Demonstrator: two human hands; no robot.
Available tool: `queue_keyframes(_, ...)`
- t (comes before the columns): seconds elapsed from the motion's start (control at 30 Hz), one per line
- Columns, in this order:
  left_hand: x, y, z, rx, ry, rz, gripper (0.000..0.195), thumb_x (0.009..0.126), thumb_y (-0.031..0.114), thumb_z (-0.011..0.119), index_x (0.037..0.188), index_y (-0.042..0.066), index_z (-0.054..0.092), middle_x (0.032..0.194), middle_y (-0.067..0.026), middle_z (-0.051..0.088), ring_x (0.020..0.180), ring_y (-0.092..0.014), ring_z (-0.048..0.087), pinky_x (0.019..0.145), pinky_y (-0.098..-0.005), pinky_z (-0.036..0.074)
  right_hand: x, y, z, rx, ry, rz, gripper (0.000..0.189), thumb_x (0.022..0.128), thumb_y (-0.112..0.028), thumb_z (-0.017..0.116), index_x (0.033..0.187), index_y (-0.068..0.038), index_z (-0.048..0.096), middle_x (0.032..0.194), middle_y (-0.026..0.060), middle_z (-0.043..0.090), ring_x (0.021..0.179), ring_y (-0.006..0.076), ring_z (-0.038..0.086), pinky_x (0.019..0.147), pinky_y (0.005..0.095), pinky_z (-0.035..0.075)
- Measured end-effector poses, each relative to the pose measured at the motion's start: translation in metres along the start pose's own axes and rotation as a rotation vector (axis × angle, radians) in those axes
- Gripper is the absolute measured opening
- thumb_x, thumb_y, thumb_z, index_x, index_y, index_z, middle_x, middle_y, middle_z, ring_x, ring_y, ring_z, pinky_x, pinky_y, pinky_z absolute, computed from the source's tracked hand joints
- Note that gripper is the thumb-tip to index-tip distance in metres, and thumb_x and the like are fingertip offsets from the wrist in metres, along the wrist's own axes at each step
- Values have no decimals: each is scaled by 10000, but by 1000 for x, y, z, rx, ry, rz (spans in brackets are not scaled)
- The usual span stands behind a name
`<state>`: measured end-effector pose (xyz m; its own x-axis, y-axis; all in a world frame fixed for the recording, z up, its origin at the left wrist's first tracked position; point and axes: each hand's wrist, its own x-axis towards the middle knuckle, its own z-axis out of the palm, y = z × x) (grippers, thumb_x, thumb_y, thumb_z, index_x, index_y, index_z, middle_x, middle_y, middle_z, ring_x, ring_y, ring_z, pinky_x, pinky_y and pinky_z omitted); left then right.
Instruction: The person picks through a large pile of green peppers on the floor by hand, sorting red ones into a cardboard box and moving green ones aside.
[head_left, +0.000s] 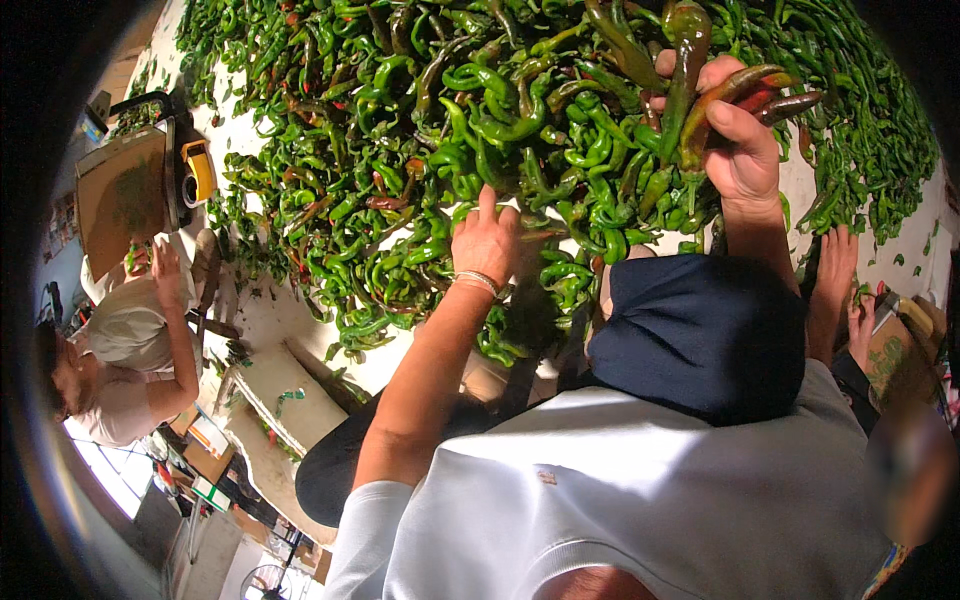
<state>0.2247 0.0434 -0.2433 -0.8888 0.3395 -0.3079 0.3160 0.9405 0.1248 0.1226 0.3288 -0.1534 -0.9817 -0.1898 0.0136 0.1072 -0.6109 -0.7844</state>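
A broad heap of mostly green, curly chili peppers (510, 120) spreads over a pale sheet, with some dark and red ones among them. My left hand (486, 244), a bracelet at its wrist, reaches palm down into the heap's near edge. Its index finger points forward; the undersides of the other fingers are hidden, so any grip there cannot be told. Raised over the right of the heap, my right hand (739, 146) is closed around a bunch of long peppers (686, 82), dark green, brownish and red. Their ends stick out on both sides of the fingers.
At left, a co-worker (142, 337) sits by a cardboard box (124, 199); a yellow-and-black object (198, 172) lies beside it. Another person (907, 465) is at the right edge, near another box (889, 352). My dark-clothed knee (701, 337) rises before the heap. A fan (266, 583) stands lower left.
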Motion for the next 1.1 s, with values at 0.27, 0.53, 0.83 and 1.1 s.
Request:
queue_keyframes(0.27, 12, 4, -9, -31, -200, -147, 144, 776, 119, 547, 914, 100, 580, 1224, -113, 463, 766, -314, 605, 652, -410, 505, 14, -21, -9, 54, 44, -115, 248, 717, -133, 652, 924, -42, 552, 1058, 195, 575, 926, 262, 594, 890, 440, 475)
queue_keyframes(0.53, 19, -29, -97, 13, -786, 14, 333, 722, 241, 630, 1033, 123, 625, 945, -131, 643, 849, -292, 627, 734, -393, 504, 37, -80, -5, 23, -19, -301, 247, 713, -121, 645, 928, -47, 549, 1070, 197, 567, 914, 238, 582, 854, 384, 485)
queue_keyframes(0.83, 8, -96, -320, -1615, -360, -89, 454, 532, 167, 748, 894, -5, 534, 745, -78, 569, 696, -192, 570, 625, -310, 461, 71, -137, 9, 47, -204, -427, 277, 751, -148, 628, 977, -49, 502, 1134, 192, 524, 1039, 275, 537, 946, 430, 431)
queue_keyframes(1.1, 36, -55, -358, -1677, 52, 315, 439, 569, 137, 716, 951, 16, 538, 872, -117, 596, 778, -221, 591, 711, -339, 484, 98, -142, 58, -92, -232, -494, 256, 705, -125, 643, 936, -58, 555, 1081, 185, 565, 993, 243, 551, 885, 358, 444)
